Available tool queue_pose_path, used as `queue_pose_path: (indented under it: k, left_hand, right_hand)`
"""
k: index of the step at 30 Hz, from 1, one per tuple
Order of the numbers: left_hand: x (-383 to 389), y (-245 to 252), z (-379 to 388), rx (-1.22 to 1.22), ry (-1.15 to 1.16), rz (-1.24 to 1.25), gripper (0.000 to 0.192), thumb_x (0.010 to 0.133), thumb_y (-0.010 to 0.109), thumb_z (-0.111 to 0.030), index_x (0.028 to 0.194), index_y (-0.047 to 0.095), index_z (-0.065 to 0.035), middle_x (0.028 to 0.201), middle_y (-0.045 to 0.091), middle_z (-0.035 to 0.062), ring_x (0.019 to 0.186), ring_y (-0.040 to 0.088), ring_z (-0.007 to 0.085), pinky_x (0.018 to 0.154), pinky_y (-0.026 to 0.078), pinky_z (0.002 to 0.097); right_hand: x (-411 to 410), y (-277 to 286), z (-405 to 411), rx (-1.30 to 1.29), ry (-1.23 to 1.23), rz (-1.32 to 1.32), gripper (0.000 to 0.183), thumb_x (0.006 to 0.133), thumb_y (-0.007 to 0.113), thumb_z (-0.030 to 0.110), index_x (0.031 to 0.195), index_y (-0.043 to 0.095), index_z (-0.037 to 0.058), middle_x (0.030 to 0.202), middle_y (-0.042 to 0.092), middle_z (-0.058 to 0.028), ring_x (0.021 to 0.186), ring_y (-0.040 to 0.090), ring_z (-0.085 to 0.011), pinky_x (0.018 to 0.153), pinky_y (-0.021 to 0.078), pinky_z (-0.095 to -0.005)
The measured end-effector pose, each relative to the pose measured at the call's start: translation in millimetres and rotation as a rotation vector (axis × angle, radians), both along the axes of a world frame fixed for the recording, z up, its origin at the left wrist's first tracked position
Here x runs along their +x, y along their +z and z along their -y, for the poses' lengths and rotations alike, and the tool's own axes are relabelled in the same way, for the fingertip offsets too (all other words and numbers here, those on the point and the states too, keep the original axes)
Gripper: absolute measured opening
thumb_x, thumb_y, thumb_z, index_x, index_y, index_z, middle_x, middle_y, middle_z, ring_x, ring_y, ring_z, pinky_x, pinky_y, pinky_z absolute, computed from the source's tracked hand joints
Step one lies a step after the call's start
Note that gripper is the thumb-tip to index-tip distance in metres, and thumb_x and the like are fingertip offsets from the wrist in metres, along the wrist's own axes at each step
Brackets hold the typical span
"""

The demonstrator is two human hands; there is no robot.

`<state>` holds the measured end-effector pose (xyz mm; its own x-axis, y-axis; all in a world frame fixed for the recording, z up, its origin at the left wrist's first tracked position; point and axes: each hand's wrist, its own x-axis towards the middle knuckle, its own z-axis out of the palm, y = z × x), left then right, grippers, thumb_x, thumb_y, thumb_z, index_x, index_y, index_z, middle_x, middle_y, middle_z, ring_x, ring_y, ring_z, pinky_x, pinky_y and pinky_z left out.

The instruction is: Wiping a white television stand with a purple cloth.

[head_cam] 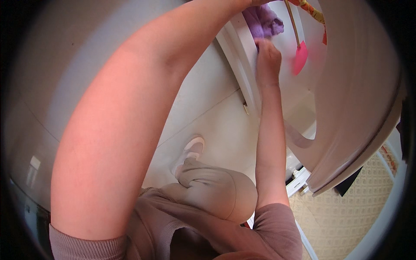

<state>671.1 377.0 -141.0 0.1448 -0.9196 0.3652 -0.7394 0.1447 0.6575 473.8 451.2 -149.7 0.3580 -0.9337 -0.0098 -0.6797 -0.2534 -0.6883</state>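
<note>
A bunched purple cloth (265, 22) lies against the side of a pale door or panel (242, 48) at the top. My right hand (269, 60) is closed in a fist at the cloth's lower end, with a bit of purple showing beside the fingers. My left hand (259, 2) is mostly cut off by the top edge, just above the cloth; its fingers are hidden. Right of the cloth hangs a thin wooden stick (293, 24) with a flat pink piece (300, 59) at its end.
A yellow and orange patterned strip (312, 12) hangs at the top right. A large glossy pale curved panel (351, 97) stands close on the right. Below are a tiled floor (208, 113) and my shoe (195, 146). Patterned beige flooring (351, 214) shows at the lower right.
</note>
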Motion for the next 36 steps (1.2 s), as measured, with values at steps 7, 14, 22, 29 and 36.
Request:
queue_pose_path:
  k: [7, 14, 22, 29, 36]
  left_hand:
    - [4, 2, -12, 0.030, -0.114, 0.012, 0.026, 0.085, 0.056, -0.038, 0.096, 0.064, -0.0158, 0.092, 0.065, 0.0098, 0.090, 0.062, 0.0285, 0.074, 0.050, 0.0437]
    - [8, 1, -8, 0.128, -0.109, -0.046, 0.026, 0.085, 0.057, -0.040, 0.094, 0.063, -0.0165, 0.094, 0.065, 0.0092, 0.091, 0.062, 0.0292, 0.073, 0.050, 0.0450]
    - [10, 2, 4, 0.145, -0.015, -0.053, 0.033, 0.088, 0.051, -0.043, 0.104, 0.057, -0.0148, 0.102, 0.063, 0.0114, 0.095, 0.060, 0.0307, 0.082, 0.049, 0.0424]
    - [8, -3, -5, 0.180, -0.041, -0.013, 0.034, 0.088, 0.050, -0.046, 0.105, 0.060, -0.0188, 0.102, 0.064, 0.0063, 0.101, 0.060, 0.0251, 0.082, 0.049, 0.0399]
    - [3, 12, -14, 0.254, -0.230, 0.142, 0.027, 0.085, 0.054, -0.038, 0.103, 0.068, -0.0229, 0.103, 0.066, 0.0063, 0.097, 0.061, 0.0260, 0.075, 0.050, 0.0414]
  right_hand:
    - [-94, 21, -43, 0.071, -0.291, -0.954, 0.041, 0.089, 0.040, 0.030, 0.081, 0.068, 0.0012, 0.089, 0.066, -0.0215, 0.086, 0.062, -0.0406, 0.076, 0.0482, -0.0461]
    - [-44, 15, -23, 0.059, -0.136, -0.505, 0.043, 0.093, 0.037, 0.034, 0.088, 0.064, 0.0007, 0.090, 0.063, -0.0251, 0.086, 0.059, -0.0440, 0.077, 0.0461, -0.0478]
    - [76, -39, 55, -0.035, 0.257, 0.347, 0.021, 0.075, 0.051, 0.003, 0.094, 0.059, 0.0002, 0.100, 0.057, -0.0176, 0.102, 0.053, -0.0327, 0.090, 0.0430, -0.0396]
    - [-20, 31, -11, 0.210, -0.089, -0.513, 0.033, 0.087, 0.039, 0.017, 0.080, 0.063, -0.0030, 0.088, 0.065, -0.0237, 0.079, 0.063, -0.0365, 0.074, 0.0479, -0.0435]
    - [-101, 33, -40, 0.236, -0.077, -1.192, 0.032, 0.088, 0.045, 0.023, 0.092, 0.064, -0.0020, 0.095, 0.064, -0.0257, 0.094, 0.062, -0.0407, 0.081, 0.0495, -0.0479]
